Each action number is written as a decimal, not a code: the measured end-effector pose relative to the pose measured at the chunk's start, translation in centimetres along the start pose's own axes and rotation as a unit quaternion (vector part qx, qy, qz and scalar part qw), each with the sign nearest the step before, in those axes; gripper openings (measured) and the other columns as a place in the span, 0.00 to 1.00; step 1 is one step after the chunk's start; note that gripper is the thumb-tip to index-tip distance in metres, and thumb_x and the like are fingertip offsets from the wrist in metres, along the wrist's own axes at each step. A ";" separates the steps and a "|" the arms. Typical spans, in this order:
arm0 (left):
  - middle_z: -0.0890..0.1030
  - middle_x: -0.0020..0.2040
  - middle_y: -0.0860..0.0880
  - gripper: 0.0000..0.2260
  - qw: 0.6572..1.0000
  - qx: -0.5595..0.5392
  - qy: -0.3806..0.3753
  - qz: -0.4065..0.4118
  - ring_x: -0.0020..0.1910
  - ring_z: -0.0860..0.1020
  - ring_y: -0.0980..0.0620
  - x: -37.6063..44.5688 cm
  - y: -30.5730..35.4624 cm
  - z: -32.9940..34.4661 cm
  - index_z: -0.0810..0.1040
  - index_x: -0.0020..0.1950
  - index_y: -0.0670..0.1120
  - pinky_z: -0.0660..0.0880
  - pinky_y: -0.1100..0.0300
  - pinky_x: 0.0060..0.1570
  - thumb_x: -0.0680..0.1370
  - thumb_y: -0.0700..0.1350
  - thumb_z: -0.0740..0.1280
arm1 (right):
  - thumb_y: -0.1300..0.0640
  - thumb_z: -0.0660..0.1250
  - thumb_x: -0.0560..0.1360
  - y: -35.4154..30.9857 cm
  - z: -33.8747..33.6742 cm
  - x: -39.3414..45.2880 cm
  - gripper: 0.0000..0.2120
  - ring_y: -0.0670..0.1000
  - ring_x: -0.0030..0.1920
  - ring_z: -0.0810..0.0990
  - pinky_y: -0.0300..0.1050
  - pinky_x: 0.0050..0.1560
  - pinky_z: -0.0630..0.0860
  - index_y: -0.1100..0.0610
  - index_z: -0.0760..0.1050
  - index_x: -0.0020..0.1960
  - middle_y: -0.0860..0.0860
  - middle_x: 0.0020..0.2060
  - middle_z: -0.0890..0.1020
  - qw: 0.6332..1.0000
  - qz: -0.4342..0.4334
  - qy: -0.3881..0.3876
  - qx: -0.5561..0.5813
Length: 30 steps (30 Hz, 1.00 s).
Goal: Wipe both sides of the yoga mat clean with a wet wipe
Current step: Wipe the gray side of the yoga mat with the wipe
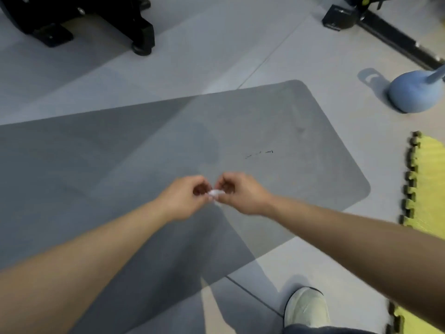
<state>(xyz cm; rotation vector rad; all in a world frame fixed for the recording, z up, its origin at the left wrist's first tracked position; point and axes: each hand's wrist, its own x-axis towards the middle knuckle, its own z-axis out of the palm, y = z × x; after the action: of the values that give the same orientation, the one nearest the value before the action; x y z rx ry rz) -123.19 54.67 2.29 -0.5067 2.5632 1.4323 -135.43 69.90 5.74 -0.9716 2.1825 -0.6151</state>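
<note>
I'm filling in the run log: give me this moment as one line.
stage: readying wipe | left hand: pinches wet wipe | right hand: pinches wet wipe | yoga mat: flat on floor, untouched

A mat (277, 145) lies flat on the floor (216, 56), running in from the left edge to a rounded end at right, with two hands (183, 198) (240, 194) meeting above its middle and a wipe (216, 192) pinched between them. Behind the mat stand a machine base (96, 18) at far left and a frame (385, 27) at far right, with a kettlebell (411, 92) just before the frame. Foam tiles (426, 179) line the right edge, and a shoe (305, 307) stands on the floor near the mat's front edge.
</note>
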 end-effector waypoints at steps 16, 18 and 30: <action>0.24 0.77 0.52 0.52 0.887 0.373 -0.202 -0.182 0.77 0.30 0.38 0.0 -2.2 12.6 0.33 0.79 0.64 0.53 0.33 0.75 0.72 0.64 0.72 | 0.58 0.65 0.75 16.9 11.2 -5.8 0.04 0.57 0.39 0.72 0.52 0.40 0.69 0.55 0.71 0.43 0.54 0.39 0.73 0.968 -0.186 0.046 -0.160; 0.22 0.76 0.52 0.53 0.884 0.374 -0.210 -0.187 0.77 0.28 0.38 0.0 -2.3 12.6 0.31 0.78 0.64 0.53 0.32 0.75 0.72 0.65 0.72 | 0.61 0.69 0.69 16.5 12.5 -6.0 0.08 0.57 0.39 0.72 0.52 0.39 0.70 0.56 0.70 0.43 0.55 0.39 0.73 0.964 -0.214 0.036 -0.151; 0.41 0.79 0.45 0.53 0.865 0.423 -0.191 -0.190 0.78 0.45 0.31 1.8 -0.2 12.7 0.48 0.80 0.59 0.61 0.37 0.74 0.65 0.64 0.78 | 0.65 0.70 0.72 25.7 4.5 -8.7 0.09 0.60 0.38 0.72 0.52 0.40 0.67 0.56 0.71 0.42 0.56 0.38 0.73 0.970 -0.085 0.133 -0.186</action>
<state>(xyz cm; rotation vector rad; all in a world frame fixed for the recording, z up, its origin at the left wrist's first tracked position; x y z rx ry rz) -125.08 65.03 -5.10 -0.4644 2.2722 0.1744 -139.72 91.71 -10.43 -1.3494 2.5285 -0.4383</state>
